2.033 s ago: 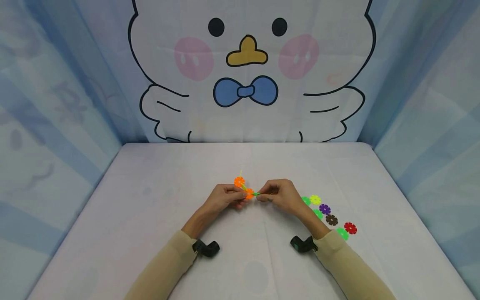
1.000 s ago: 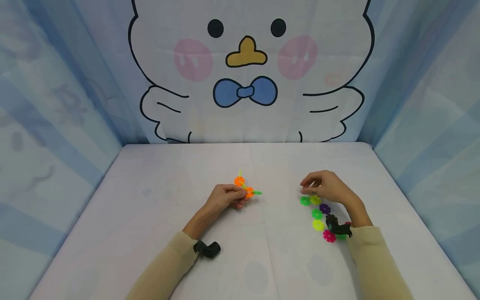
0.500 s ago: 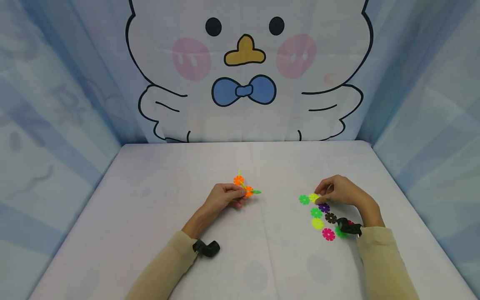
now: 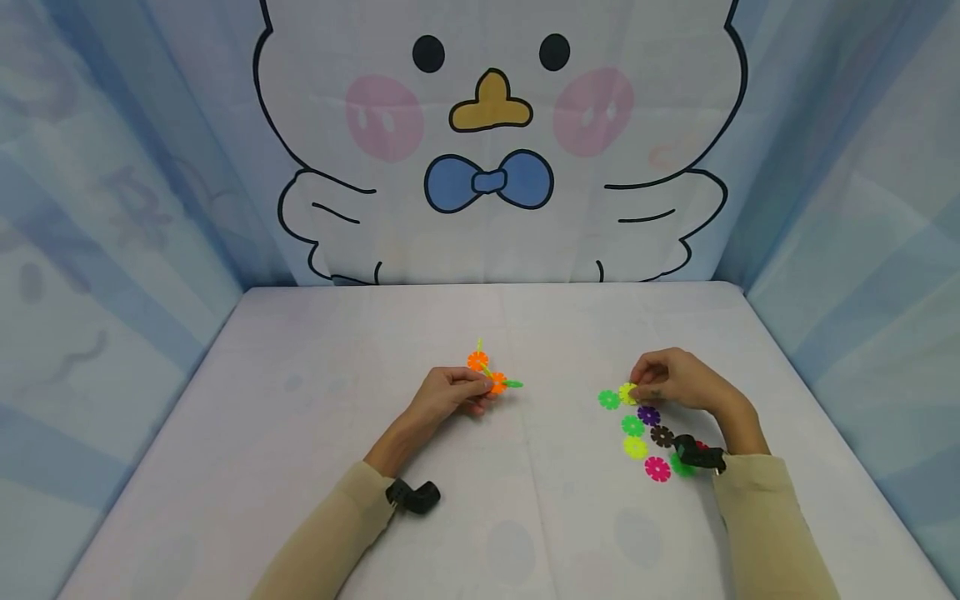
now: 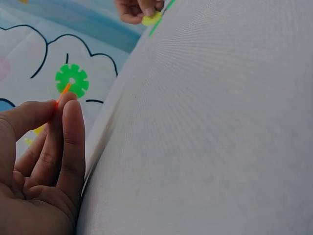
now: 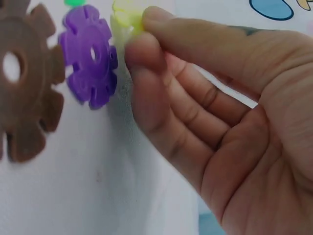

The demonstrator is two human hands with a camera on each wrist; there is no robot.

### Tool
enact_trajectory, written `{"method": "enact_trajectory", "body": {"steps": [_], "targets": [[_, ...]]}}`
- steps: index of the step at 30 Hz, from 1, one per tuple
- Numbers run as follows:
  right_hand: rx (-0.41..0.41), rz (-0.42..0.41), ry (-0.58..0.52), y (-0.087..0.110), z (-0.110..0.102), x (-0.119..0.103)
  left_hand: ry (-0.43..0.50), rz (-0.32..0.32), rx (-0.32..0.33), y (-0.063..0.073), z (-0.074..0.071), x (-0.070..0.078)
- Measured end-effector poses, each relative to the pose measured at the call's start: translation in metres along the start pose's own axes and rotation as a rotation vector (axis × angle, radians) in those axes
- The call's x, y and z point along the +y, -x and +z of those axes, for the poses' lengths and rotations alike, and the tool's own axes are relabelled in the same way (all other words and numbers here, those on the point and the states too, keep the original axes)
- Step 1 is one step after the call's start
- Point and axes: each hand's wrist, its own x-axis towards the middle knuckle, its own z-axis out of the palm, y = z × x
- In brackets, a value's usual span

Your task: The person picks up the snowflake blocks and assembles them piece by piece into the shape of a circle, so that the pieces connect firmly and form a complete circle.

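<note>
My left hand (image 4: 453, 390) pinches an orange notched snowflake disc between thumb and fingers. That disc belongs to a small joined chain with another orange disc (image 4: 477, 361), yellow pieces and a green disc (image 5: 63, 78) at its right end. Over on the right, my right hand (image 4: 678, 382) has thumb and fingertips on the edge of a yellow snowflake disc (image 4: 626, 392), pinching it; in the right wrist view this yellow disc (image 6: 126, 13) is partly covered by the thumb. Close by lie a purple disc (image 6: 89, 56) and a brown disc (image 6: 34, 73).
More loose discs lie on the white table (image 4: 375, 325) around the right hand: green (image 4: 609, 400), another green (image 4: 632, 426), yellow (image 4: 635, 448) and pink (image 4: 657, 469). A red disc is mostly hidden behind the right wrist camera (image 4: 699, 452). A printed cloth (image 4: 491, 233) hangs behind.
My right hand has left the green end of the chain, moved right to the loose discs and closed thumb and fingers on a yellow one. The left hand stays in place with the chain.
</note>
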Motion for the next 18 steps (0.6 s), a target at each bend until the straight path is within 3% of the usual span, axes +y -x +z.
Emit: {"method": "enact_trajectory", "body": {"steps": [10, 18], "targets": [[-0.024, -0.085, -0.317, -0.015, 0.019, -0.018, -0.003, 0.007, -0.012, 0.001, -0.001, 0.001], [0.017, -0.1, -0.438, -0.031, 0.054, -0.054, -0.012, 0.008, -0.01, 0.0, -0.001, -0.001]]}}
